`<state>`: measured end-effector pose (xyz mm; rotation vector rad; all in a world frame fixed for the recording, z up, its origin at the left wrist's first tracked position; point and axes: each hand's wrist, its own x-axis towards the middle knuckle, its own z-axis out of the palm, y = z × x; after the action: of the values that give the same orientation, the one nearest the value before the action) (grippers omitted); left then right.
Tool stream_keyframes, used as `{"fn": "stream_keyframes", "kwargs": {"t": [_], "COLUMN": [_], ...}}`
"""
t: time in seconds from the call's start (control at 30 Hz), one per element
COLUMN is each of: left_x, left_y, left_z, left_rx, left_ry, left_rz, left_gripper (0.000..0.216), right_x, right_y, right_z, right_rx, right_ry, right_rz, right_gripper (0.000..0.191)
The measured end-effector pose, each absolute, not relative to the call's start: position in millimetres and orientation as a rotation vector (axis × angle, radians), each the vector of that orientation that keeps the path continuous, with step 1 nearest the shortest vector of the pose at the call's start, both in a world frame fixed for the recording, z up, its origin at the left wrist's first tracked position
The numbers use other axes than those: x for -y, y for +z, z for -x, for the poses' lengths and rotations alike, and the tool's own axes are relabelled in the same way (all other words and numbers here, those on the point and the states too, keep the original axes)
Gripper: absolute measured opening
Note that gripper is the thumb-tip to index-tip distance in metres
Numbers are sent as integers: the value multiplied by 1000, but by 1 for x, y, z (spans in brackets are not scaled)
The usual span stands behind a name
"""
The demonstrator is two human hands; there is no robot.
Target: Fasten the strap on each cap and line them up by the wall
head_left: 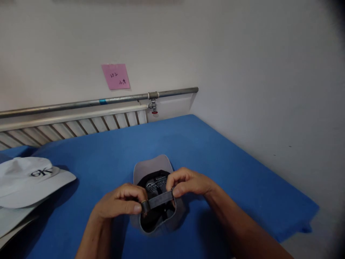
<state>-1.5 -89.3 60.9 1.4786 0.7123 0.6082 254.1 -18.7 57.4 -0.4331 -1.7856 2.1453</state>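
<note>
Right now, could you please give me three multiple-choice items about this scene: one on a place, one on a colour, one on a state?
1. Where does the white cap lie?
A. left edge of the blue surface
B. on the radiator
C. under the right hand

2. What colour is the note on the wall?
A. yellow
B. pink
C. green

3. How is the grey cap held?
A. lying untouched
B. upside down, both hands on its strap
C. by one hand only

Answers: 1 A, it lies far left. 2 B, plainly pink. 3 B, the left hand and right hand pinch the strap, dark inside showing.
</note>
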Motion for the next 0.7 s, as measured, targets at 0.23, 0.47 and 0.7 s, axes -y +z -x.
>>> {"fn": "stream_keyframes", "kwargs": {"t": [0.23,0.47,0.7], "left_x": [90,92,90], "left_y": [58,56,56], "left_z": [0,-20,-37], "left_rx": [-603,-591,-528], "left_ry": [478,397,455], "left_rz": [-1414,-1393,-1296], "left_gripper": [42,46,45], "right_x": [26,26,25], "right_y": [63,62,59], "right_z": [-250,-243,-245], "right_rx": [1938,1902,1697], "right_ry": [2172,2112,2007], "right_rz": [397,425,519], "right_gripper": [15,17,21]}}
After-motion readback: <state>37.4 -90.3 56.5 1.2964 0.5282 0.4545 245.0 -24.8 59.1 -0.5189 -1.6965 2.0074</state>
